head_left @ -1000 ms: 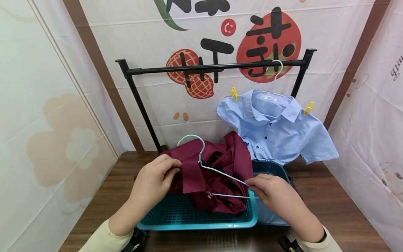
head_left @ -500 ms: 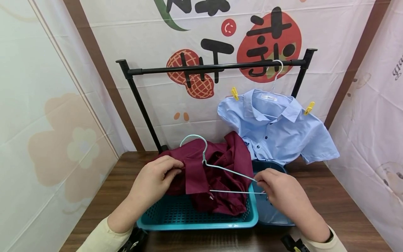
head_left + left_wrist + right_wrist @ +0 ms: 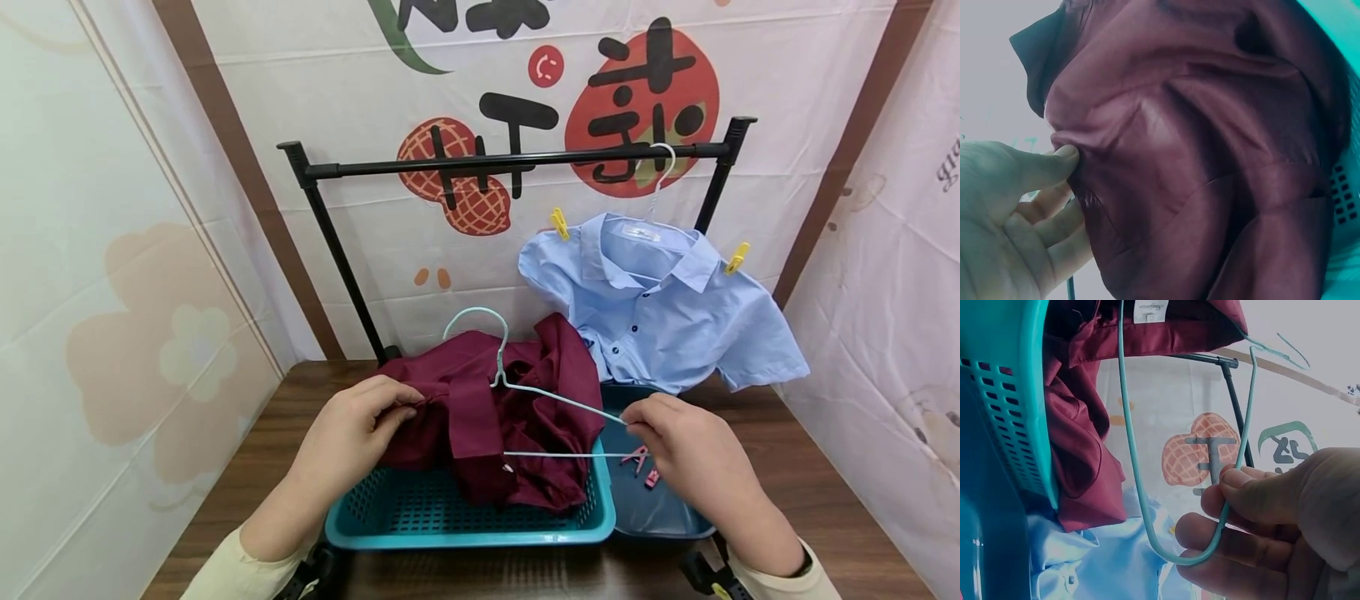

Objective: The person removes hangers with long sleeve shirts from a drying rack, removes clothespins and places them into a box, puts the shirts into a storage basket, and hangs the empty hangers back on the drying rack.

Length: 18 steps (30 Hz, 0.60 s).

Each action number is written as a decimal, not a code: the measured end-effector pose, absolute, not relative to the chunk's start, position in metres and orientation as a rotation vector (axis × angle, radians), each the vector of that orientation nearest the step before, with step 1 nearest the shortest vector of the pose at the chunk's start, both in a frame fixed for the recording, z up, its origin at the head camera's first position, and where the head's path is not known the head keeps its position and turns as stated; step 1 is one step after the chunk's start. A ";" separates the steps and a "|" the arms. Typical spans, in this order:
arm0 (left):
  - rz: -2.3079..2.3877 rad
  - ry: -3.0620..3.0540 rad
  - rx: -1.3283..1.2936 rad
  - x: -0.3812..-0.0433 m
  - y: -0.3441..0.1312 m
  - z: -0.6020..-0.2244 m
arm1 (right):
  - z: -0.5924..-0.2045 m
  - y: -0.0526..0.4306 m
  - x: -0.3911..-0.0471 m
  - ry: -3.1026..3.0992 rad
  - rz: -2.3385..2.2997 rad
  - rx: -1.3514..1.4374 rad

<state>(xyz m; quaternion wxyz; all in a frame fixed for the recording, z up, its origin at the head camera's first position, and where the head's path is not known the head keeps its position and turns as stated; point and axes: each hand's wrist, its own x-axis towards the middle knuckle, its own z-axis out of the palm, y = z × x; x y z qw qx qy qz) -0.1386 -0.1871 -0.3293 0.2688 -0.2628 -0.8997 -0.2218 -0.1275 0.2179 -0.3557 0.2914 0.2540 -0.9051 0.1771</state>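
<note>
My left hand (image 3: 341,446) pinches the cloth of a maroon collared shirt (image 3: 476,417), thumb on top of the fabric in the left wrist view. The shirt lies bunched over the teal basket, its collar facing me. A pale green wire hanger (image 3: 558,404) reaches into the neck opening, and its left part is hidden by the shirt. Between thumb and fingers my right hand (image 3: 686,458) holds the hanger's right end. In the right wrist view, the rounded hanger end (image 3: 1147,531) runs past the fingers, and a white label (image 3: 1150,310) shows inside the collar.
The teal basket (image 3: 480,542) stands at the front, beside a dark blue bin (image 3: 663,517) with pink clothespins (image 3: 652,477). Behind them rises a black rack (image 3: 517,161), where a light blue shirt (image 3: 667,333) hangs with yellow clothespins (image 3: 559,223) at its shoulders.
My right hand has drawn the hanger to the right and slightly up, hook included. The left hand has shifted a little left with the cloth. Pink clothespins now show in the bin.
</note>
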 end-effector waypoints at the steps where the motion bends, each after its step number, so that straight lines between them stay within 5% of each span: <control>1: -0.599 -2.431 -0.707 -0.138 -0.188 -0.329 | -0.355 0.219 -0.127 -2.419 0.475 0.670; 18: -0.591 -2.478 -0.661 -0.134 -0.204 -0.331 | -0.351 0.232 -0.130 -2.356 0.434 0.598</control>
